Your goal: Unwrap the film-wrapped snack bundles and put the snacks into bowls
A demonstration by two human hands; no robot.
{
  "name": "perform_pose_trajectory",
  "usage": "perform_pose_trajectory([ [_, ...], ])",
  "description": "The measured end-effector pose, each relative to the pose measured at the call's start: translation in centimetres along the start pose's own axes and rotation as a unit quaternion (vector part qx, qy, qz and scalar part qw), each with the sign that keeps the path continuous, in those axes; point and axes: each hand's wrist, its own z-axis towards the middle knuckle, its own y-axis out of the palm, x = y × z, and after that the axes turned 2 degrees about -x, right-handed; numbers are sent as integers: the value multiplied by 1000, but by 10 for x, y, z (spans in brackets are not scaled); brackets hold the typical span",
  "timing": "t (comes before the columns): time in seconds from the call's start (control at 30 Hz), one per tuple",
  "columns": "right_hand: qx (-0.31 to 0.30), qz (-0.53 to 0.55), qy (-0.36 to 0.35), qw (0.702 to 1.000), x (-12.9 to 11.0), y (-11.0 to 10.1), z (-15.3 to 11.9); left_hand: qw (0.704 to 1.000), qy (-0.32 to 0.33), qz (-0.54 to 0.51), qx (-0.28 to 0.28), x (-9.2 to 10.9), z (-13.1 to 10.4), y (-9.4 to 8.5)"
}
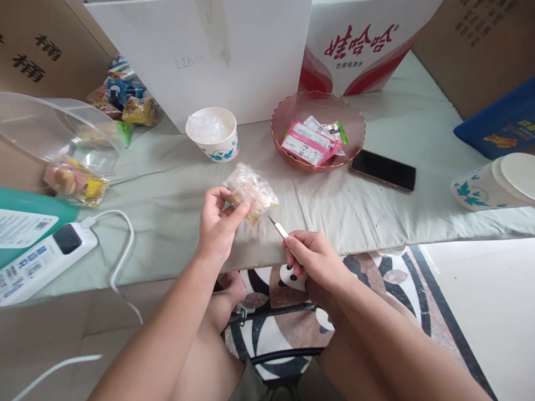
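Near the table's front edge, my left hand (221,220) pinches a clear, crinkled plastic packet (252,192) with something pinkish and yellowish inside. My right hand (311,253) is closed on a slim white-handled tool (281,228) with a thin dark metal tip. That tip points up and left, close to the packet's lower right corner; whether they touch is hard to tell. Behind the packet stands a paper cup (219,151) with clear plastic film in it. A pink ribbed glass bowl (288,120) to the right holds pink-and-white packets.
A black phone (383,170) lies right of the bowl, and stacked paper cups (476,186) lie farther right. Boxes (251,67) line the back. On the left are a power strip (45,259) with a white cable, a clear plastic container (67,117) and snack packets (140,111).
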Motion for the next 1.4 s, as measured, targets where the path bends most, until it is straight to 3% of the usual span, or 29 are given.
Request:
perform_pose_trajectory([
  [0.07,37,-54,-23,998,0,-7,0,1000,-5,-7,16,-2,1,-1],
  [0.13,143,-158,-84,974,0,-17,3,999,3,28,15,-3,-1,-1],
  [0.23,308,-330,-149,880,1,-36,15,984,20,177,-7,-2,-10,2],
  [0.37,352,-451,-142,808,5,-57,30,929,71,364,-1,3,-15,-2],
  [0.5,400,-466,-204,762,6,-54,36,911,91,402,12,2,-8,-12],
  [0.57,360,-431,-276,780,6,-42,37,912,94,399,-12,2,-8,-14],
  [0.63,273,-384,-332,817,5,-29,38,911,116,391,-56,2,-10,-13],
  [0.73,196,-326,-324,866,2,-16,42,896,138,399,-135,4,-15,-10],
  [0.87,160,-296,-299,893,-3,-14,45,885,152,412,-151,4,-17,-9],
  [1.1,176,-249,-311,900,-3,-16,39,908,188,350,-133,1,-15,-5],
  [1.2,186,-234,-327,897,-3,-17,37,946,130,276,-113,1,-13,0],
  [1.3,199,-211,-331,898,-3,-23,36,992,19,117,-47,2,-8,1],
  [1.4,239,-190,-320,897,-1,-34,35,995,-89,-31,32,6,-1,-3],
])
